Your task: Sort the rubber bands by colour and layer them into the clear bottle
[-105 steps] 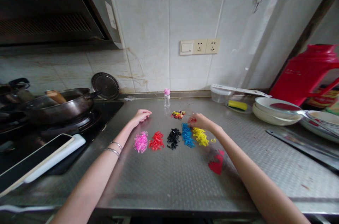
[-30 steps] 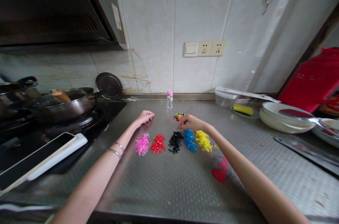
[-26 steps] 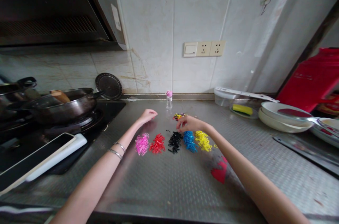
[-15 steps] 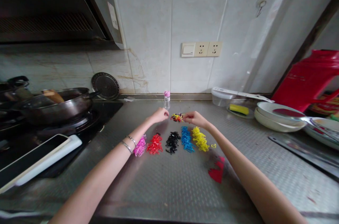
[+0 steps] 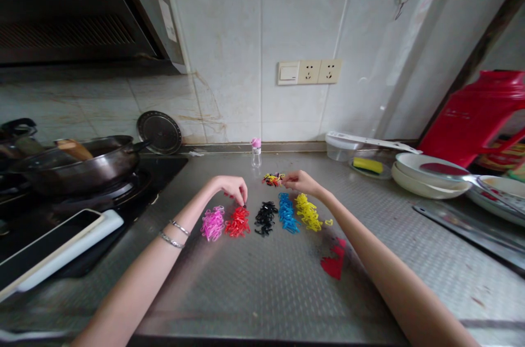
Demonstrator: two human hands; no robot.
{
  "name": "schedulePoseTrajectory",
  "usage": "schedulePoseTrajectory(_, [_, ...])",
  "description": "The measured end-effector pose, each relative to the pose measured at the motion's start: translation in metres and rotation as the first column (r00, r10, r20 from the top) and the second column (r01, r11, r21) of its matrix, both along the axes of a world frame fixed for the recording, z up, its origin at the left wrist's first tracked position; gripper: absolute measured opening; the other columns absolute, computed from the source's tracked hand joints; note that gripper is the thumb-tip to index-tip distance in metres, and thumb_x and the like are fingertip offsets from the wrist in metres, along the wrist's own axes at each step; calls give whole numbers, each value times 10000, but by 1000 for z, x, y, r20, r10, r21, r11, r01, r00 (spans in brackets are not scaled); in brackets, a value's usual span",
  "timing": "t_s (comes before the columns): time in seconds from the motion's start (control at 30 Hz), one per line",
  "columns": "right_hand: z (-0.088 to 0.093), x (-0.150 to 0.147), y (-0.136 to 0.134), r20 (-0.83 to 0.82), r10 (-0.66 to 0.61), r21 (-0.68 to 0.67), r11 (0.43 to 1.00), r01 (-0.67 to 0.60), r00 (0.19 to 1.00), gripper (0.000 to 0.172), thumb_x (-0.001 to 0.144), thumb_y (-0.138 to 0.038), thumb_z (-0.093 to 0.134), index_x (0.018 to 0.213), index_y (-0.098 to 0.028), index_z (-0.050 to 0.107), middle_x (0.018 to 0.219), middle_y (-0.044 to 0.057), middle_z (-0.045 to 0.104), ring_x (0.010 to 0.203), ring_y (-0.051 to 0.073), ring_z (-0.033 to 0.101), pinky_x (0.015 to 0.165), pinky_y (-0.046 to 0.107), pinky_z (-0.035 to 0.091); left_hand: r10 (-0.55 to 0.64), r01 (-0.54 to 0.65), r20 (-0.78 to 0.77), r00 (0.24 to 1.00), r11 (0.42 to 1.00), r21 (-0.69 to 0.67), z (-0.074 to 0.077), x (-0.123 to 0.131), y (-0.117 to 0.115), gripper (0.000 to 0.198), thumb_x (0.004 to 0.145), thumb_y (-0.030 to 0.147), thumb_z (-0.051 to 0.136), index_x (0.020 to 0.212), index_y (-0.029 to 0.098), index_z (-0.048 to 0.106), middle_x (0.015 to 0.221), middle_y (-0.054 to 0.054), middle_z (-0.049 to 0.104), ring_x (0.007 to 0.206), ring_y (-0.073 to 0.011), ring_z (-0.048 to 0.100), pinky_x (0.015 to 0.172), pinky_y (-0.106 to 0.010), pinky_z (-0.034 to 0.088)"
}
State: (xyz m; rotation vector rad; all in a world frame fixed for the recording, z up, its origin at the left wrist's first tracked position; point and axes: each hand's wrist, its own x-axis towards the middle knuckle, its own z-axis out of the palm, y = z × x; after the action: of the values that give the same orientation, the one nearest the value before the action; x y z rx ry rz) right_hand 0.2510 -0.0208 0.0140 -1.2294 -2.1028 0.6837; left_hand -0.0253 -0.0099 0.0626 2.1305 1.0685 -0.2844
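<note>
Small rubber bands lie in colour piles on the steel counter: pink bands, red bands, black bands, blue bands and yellow bands. Behind them is a small mixed pile. My left hand reaches down to the far edge of the red pile, its fingertips pinched at a dark band. Beside the mixed pile, my right hand has its fingertips drawn together at the pile's right side; anything between them is too small to name.
A pink-capped clear bottle stands behind the mixed pile. A red heart-shaped piece lies near my right forearm. At left are a pan and a white-edged device; at right, bowls, a knife and a red jug.
My left hand has moved from the left of the mixed pile, nearer and leftward, down to the red pile's far edge. My right hand stays by the mixed pile. The view has shifted slightly.
</note>
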Motion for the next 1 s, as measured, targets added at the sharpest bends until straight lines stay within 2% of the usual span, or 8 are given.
schedulePoseTrajectory(0.3, [-1, 0, -2, 6, -13, -47, 999, 13, 1000, 244, 638, -247, 509, 757, -120, 680, 612, -1, 610, 560, 104, 501, 497, 186, 362, -34, 34, 61, 998, 999, 8, -18, 4, 6, 145, 529, 234, 664, 646, 149, 675, 534, 1, 588, 467, -75, 427, 456, -184, 285])
schedulePoseTrajectory(0.5, [-3, 2, 0, 35, -40, -54, 998, 42, 999, 271, 649, -241, 500, 810, -129, 686, 641, 1, 631, 567, 108, 521, 500, 185, 369, -45, 45, 145, 988, 999, 6, -11, 7, 4, 158, 578, 260, 657, 678, 137, 660, 518, 15, 542, 434, -52, 373, 424, -182, 239])
schedulePoseTrajectory(0.63, [-8, 6, 6, 93, -164, 34, 986, 162, 982, 269, 665, -237, 492, 816, -139, 692, 661, 13, 647, 599, 121, 546, 528, 190, 380, -37, 28, 290, 956, 999, 34, -4, 17, -3, 206, 610, 292, 655, 730, 124, 650, 528, 19, 526, 426, -43, 349, 413, -181, 215])
schedulePoseTrajectory(0.77, [-15, 10, 11, 163, -282, 133, 956, 262, 945, 272, 691, -242, 487, 859, -172, 689, 721, 33, 663, 650, 134, 568, 585, 199, 394, -86, 77, 354, 931, 996, 39, -9, 31, -10, 222, 630, 303, 648, 755, 120, 654, 605, -1, 579, 464, -47, 392, 444, -178, 252])
schedulePoseTrajectory(0.9, [-17, 6, 8, 255, -264, 175, 959, 224, 930, 262, 697, -253, 514, 902, -214, 671, 790, 28, 663, 675, 134, 566, 625, 206, 397, -131, 119, 384, 914, 991, 55, -14, 40, -14, 227, 628, 304, 653, 765, 124, 668, 663, -17, 619, 523, -61, 450, 512, -183, 304])
schedulePoseTrajectory(1.0, [-16, -2, 2, 301, -252, 225, 956, 188, 920, 247, 717, -318, 536, 913, -231, 658, 877, 33, 646, 727, 145, 562, 642, 216, 394, -83, 70, 421, 903, 996, 48, -11, 41, -16, 252, 637, 323, 642, 796, 130, 671, 664, -13, 619, 498, -57, 431, 501, -191, 292])
